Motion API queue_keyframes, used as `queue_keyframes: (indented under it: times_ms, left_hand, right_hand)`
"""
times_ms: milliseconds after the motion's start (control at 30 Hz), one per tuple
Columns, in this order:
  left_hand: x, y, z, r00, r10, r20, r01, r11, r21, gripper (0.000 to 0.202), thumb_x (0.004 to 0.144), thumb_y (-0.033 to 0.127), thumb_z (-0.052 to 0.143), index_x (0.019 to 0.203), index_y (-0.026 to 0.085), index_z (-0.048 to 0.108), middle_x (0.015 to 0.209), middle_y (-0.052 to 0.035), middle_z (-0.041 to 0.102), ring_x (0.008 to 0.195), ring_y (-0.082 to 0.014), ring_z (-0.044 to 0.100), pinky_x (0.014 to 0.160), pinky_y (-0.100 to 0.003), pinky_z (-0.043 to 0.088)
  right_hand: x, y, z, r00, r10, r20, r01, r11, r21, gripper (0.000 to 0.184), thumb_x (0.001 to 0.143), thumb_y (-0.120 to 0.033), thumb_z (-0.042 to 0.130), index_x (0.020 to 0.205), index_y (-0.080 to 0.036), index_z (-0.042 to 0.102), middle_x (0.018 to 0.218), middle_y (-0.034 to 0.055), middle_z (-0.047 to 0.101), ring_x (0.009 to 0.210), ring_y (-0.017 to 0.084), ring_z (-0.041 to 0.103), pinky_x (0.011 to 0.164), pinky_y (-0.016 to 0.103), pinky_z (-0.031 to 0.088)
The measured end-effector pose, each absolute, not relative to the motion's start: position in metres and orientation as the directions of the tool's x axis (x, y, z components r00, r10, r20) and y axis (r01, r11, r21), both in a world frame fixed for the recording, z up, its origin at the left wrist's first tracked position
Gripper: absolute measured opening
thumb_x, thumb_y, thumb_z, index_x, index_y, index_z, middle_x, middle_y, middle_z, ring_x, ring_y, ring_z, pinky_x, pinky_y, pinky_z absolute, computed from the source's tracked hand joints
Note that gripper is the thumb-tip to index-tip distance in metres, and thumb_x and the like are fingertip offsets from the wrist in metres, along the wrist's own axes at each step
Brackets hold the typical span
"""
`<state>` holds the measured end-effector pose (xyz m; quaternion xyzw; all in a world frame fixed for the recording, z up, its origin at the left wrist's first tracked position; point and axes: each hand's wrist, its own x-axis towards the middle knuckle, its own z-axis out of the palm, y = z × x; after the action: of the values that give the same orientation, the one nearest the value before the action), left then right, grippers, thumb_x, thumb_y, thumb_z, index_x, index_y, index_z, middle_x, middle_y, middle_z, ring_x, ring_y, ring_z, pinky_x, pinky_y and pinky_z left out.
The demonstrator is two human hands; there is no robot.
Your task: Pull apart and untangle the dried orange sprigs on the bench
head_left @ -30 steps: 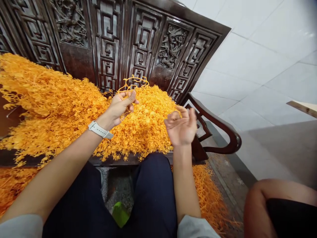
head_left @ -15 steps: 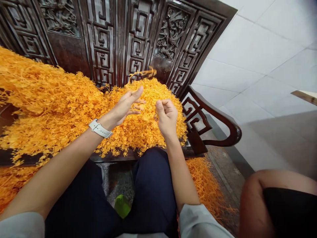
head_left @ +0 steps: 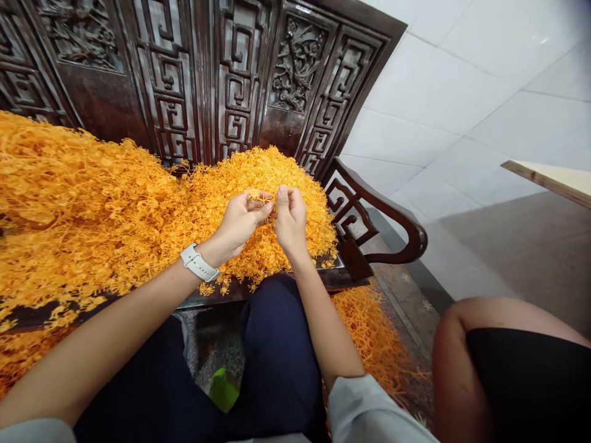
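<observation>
Both my hands meet in front of a heap of orange plastic flower pieces (head_left: 272,166), which look like thin branching stems with small blossoms. My left hand (head_left: 240,223), with a white watch band at the wrist, has thumb and fingers closed around a small orange plastic flower piece (head_left: 261,197). Close beside it, the right hand (head_left: 292,224) is closed in a pinch, thumb up, at the right end of that piece. Whatever lies inside the right fingers is mostly hidden.
The heap covers a dark carved wooden bench (head_left: 355,261) with a lattice back and a curved armrest (head_left: 410,237) at right. More orange stems (head_left: 369,338) lie on the floor. Another person's bent knee (head_left: 462,326) is at lower right. Something green (head_left: 225,389) shows between my legs.
An orange piece in the air above the heap is no longer seen there. My left hand, open before, has come back to the right hand and closed on a piece. The view shifted slightly.
</observation>
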<state>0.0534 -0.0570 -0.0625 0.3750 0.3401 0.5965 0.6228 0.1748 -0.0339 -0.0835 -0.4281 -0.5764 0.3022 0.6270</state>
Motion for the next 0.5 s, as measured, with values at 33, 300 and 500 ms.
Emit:
queue_keyframes:
  times_ms: [33,300,500]
  left_hand:
    - [0.055,-0.058,-0.063,0.051,0.998,0.033,-0.489,-0.004,0.872,0.030,0.075,0.013,0.092,0.091,0.016,0.067,0.086,-0.0011,0.070,0.076,-0.0092,0.063,0.068,-0.021,0.052]
    - [0.065,-0.057,-0.078,-0.107,0.988,0.107,-0.419,-0.143,0.897,0.045,0.064,0.038,0.103,0.083,0.015,0.069,0.082,-0.0019,0.071,0.076,-0.0123,0.066,0.073,-0.026,0.054]
    - [0.065,-0.062,-0.074,-0.064,0.998,0.015,-0.533,-0.047,0.845,0.051,0.058,0.036,0.107,0.082,0.014,0.068,0.080,-0.0011,0.073,0.074,-0.0101,0.067,0.074,-0.024,0.054]
  right_hand:
    - [0.175,-0.034,-0.085,0.161,0.870,0.465,0.145,0.445,-0.884,0.052,0.100,-0.074,0.057,0.084,-0.025,0.052,0.078,-0.0012,0.055,0.074,0.015,0.051,0.071,0.033,0.043]
    - [0.173,-0.041,-0.084,0.182,0.800,0.572,0.324,0.501,-0.803,0.049,0.107,-0.063,0.054,0.079,-0.024,0.048,0.068,-0.0047,0.049,0.062,0.012,0.043,0.064,0.032,0.033]
    - [0.171,-0.041,-0.086,0.242,0.748,0.619,0.398,0.505,-0.766,0.048,0.108,-0.060,0.051,0.078,-0.024,0.044,0.066,-0.0058,0.045,0.059,0.011,0.041,0.062,0.032,0.030]
